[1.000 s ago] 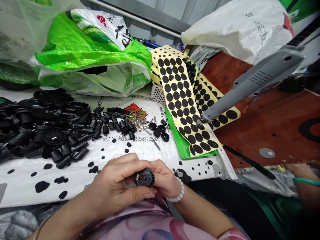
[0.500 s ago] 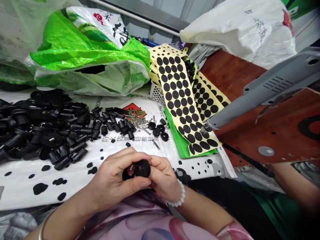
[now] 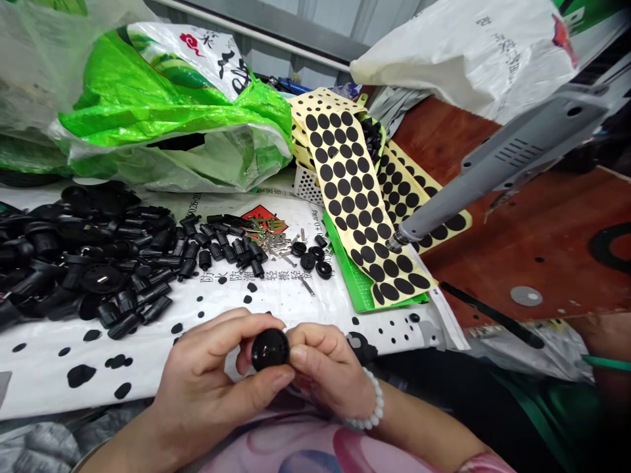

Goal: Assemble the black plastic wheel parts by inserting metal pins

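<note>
My left hand (image 3: 211, 368) grips a glossy black round plastic part (image 3: 270, 350) between thumb and fingers, its domed face turned up. Closed in a pinch at the part's right edge is my right hand (image 3: 325, 368); its curled fingers hide whatever lies under them. Both hands are over the table's front edge. Beyond them are a small group of black round caps (image 3: 315, 256), loose metal strips (image 3: 280, 244) and short black ribbed cylinders (image 3: 227, 246). Farther left lies a big heap of black plastic parts (image 3: 98, 249).
Sheets of black round stickers (image 3: 345, 177) lie across a green tray (image 3: 348, 282). A grey electric screwdriver (image 3: 473, 177) slants over them from the right. Behind stand a green-and-white sack (image 3: 172, 118) and a white sack (image 3: 468, 59). Part of another person shows at right.
The black part has turned so its domed face shows instead of its open side. My right hand has shifted slightly right and down; the other person's forearm has moved right.
</note>
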Demonstrator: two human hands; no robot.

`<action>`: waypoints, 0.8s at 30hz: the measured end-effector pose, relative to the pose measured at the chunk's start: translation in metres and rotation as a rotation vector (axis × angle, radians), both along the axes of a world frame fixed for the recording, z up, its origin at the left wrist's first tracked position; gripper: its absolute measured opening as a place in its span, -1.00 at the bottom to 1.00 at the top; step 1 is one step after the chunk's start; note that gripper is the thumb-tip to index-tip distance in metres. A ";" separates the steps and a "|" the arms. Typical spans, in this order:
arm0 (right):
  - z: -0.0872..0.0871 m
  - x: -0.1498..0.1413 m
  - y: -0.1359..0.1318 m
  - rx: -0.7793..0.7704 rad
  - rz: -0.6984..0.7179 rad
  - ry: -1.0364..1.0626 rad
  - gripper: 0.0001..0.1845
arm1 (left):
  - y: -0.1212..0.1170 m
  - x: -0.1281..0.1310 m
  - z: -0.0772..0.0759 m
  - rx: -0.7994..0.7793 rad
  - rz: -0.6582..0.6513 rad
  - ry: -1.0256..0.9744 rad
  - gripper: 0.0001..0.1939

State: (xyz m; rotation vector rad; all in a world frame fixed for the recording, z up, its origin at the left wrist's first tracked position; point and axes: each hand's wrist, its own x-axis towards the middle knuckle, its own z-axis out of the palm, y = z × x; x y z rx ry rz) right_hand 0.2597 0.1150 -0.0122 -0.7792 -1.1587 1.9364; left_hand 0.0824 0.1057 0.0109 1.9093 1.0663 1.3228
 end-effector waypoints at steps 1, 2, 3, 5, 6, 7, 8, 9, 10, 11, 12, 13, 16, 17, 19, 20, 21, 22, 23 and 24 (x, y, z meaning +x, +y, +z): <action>0.000 0.001 0.000 -0.010 -0.005 0.006 -0.62 | 0.001 0.000 0.001 -0.006 -0.022 0.004 -0.71; 0.001 0.002 0.001 -0.017 -0.009 0.020 -0.63 | 0.003 0.001 0.003 -0.014 -0.040 0.007 -0.68; 0.001 0.002 0.001 -0.024 -0.013 0.038 -0.64 | 0.004 0.001 0.005 -0.028 -0.052 0.010 -0.65; 0.001 -0.001 0.002 -0.033 -0.014 0.076 -0.63 | 0.007 0.003 0.008 -0.056 -0.074 0.016 -0.62; 0.001 -0.002 0.002 -0.027 -0.021 0.086 -0.63 | 0.008 0.003 0.010 -0.069 -0.083 0.017 -0.62; 0.001 -0.004 0.002 -0.007 -0.037 0.079 -0.62 | 0.009 0.003 0.011 -0.078 -0.090 0.012 -0.63; 0.001 -0.006 0.001 0.036 -0.061 0.055 -0.62 | 0.009 0.004 0.011 -0.089 -0.098 0.007 -0.64; 0.001 -0.008 0.000 0.100 -0.090 0.018 -0.61 | 0.010 0.004 0.011 -0.104 -0.108 0.004 -0.65; 0.002 -0.010 0.000 0.170 -0.114 -0.022 -0.59 | 0.010 0.004 0.011 -0.127 -0.121 -0.003 -0.66; 0.002 -0.011 -0.001 0.231 -0.131 -0.057 -0.57 | 0.010 0.004 0.010 -0.154 -0.137 -0.012 -0.67; 0.002 -0.012 -0.001 0.271 -0.137 -0.083 -0.55 | 0.011 0.005 0.009 -0.180 -0.154 -0.022 -0.68; 0.002 -0.013 -0.001 0.281 -0.133 -0.091 -0.54 | 0.011 0.005 0.008 -0.200 -0.167 -0.033 -0.69; -0.001 -0.016 0.000 0.150 -0.089 -0.027 -0.57 | 0.013 0.004 0.004 -0.220 -0.150 -0.046 -0.70; -0.003 -0.016 0.001 0.094 -0.073 0.012 -0.59 | 0.013 0.004 0.003 -0.211 -0.120 -0.047 -0.70; -0.005 -0.016 0.003 0.013 -0.057 0.091 -0.62 | 0.011 0.003 0.000 -0.196 -0.034 -0.064 -0.70; -0.006 -0.016 0.003 -0.002 -0.055 0.113 -0.63 | 0.010 0.002 -0.002 -0.200 0.012 -0.082 -0.70; -0.006 -0.015 0.004 -0.003 -0.058 0.121 -0.62 | 0.009 0.001 -0.003 -0.212 0.049 -0.107 -0.70; -0.006 -0.014 0.004 0.001 -0.063 0.114 -0.62 | 0.007 0.000 -0.005 -0.233 0.075 -0.133 -0.71; -0.006 -0.013 0.004 0.008 -0.065 0.098 -0.61 | 0.005 0.000 -0.007 -0.255 0.092 -0.159 -0.73; -0.006 -0.013 0.004 0.014 -0.061 0.078 -0.60 | 0.004 0.000 -0.008 -0.270 0.099 -0.178 -0.75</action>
